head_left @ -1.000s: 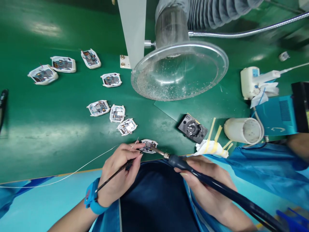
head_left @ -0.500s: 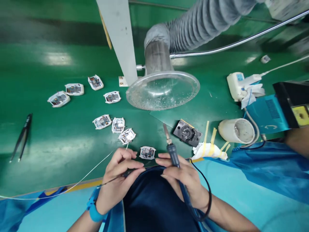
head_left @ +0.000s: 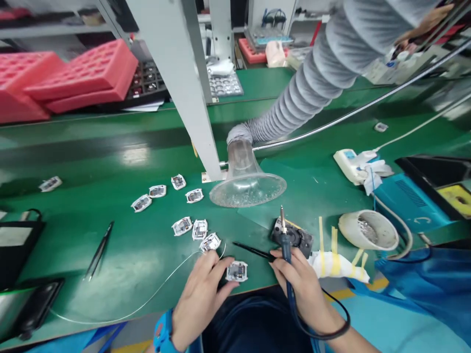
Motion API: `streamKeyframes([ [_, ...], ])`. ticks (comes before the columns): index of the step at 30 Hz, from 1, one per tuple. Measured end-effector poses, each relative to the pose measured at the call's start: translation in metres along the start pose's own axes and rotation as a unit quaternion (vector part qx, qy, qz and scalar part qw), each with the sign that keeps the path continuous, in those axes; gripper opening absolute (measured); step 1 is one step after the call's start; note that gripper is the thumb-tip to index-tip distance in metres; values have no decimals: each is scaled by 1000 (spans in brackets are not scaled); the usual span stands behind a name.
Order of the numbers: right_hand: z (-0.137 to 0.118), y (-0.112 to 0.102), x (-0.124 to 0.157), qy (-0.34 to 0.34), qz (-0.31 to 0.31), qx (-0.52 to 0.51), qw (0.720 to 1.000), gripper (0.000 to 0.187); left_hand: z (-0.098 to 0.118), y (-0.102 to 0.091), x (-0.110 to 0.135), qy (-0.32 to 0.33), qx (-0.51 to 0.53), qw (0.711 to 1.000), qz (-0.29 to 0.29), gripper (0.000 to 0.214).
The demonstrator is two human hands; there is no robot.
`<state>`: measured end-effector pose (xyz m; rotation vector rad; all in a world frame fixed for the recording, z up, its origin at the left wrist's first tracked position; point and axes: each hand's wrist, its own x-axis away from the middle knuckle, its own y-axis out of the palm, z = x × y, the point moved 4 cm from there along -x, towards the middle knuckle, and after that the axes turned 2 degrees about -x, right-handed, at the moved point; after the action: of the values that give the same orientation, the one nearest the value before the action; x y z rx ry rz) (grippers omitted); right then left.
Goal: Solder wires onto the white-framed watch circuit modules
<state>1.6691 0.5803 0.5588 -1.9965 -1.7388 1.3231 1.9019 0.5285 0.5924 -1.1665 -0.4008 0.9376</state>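
Note:
My left hand (head_left: 206, 289) pinches the left side of a white watch case (head_left: 236, 271) with circuitry inside, near the table's front edge. Thin white solder wire (head_left: 154, 295) runs from the left to this hand, its tip standing up by the fingers. My right hand (head_left: 300, 279) is closed around a soldering iron (head_left: 286, 240), metal tip pointing away from me. Black tweezers (head_left: 253, 250) also stick out leftward from the right-hand fingers. Just beyond my left hand lie more open watch cases, the nearest one (head_left: 210, 242) close to my knuckles.
A clear fume hood (head_left: 248, 191) on a grey hose (head_left: 294, 105) hangs ahead. Right of the iron are a black fixture (head_left: 294, 236), a taped white bundle (head_left: 338, 264), a white pot (head_left: 368, 230) and a blue station (head_left: 412, 201). Other tweezers (head_left: 99, 252) lie left.
My view has tilted up, showing the shelves behind. My left hand has moved onto the near watch case. The dark thin tool from my left hand now shows as tweezers in my right, beside the iron.

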Motion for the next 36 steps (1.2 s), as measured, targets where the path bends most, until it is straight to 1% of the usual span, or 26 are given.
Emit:
streamKeyframes([
  [2,0,3,0,-14,8,13,1000,19,-12,-15,-7,21,-2,1000,17,27],
  [4,-3,8,2,-27,23,19,999,19,-37,-36,-26,13,-31,998,47,29],
  [5,-4,11,3,-31,32,22,999,19,-55,-47,-41,-13,-57,996,60,30],
  [6,-5,14,4,-32,39,24,998,20,-78,-57,-59,-65,-84,992,66,32],
  [7,-5,17,5,-31,43,26,998,20,-100,-68,-78,-116,-109,984,84,35],
  [8,-5,20,6,-27,45,29,998,20,-121,-78,-99,-144,-124,977,101,38],
  [10,-5,24,7,-21,46,32,998,21,-157,-92,-136,-176,-139,966,131,40],
  [11,-5,25,7,-18,48,34,998,21,-170,-96,-151,-187,-143,961,145,43],
  [13,-6,26,5,-15,50,38,998,22,-188,-101,-169,-195,-141,957,164,49],
  [14,-7,25,4,-12,50,39,998,22,-192,-102,-173,-192,-138,957,169,52],
  [16,-8,24,1,-6,51,40,998,22,-194,-103,-172,-180,-129,961,165,56],
  [20,-9,21,-4,-11,49,44,998,24,-191,-101,-159,-160,-123,972,118,55],
  [23,-8,20,-6,-17,48,56,997,26,-190,-98,-155,-180,-139,971,80,53],
  [26,-5,18,-7,-21,52,75,996,22,-187,-94,-154,-203,-163,963,67,42],
  [29,-4,14,-10,-19,55,84,995,21,-180,-89,-152,-221,-180,956,66,35],
  [31,-5,9,-11,-20,63,82,994,16,-175,-89,-151,-230,-181,953,73,40],
  [34,-5,-10,-7,-22,105,68,992,8,-165,-97,-146,-245,-177,948,97,53],
  [36,2,-27,1,13,148,95,984,10,-153,-104,-136,-251,-178,944,122,55],
])
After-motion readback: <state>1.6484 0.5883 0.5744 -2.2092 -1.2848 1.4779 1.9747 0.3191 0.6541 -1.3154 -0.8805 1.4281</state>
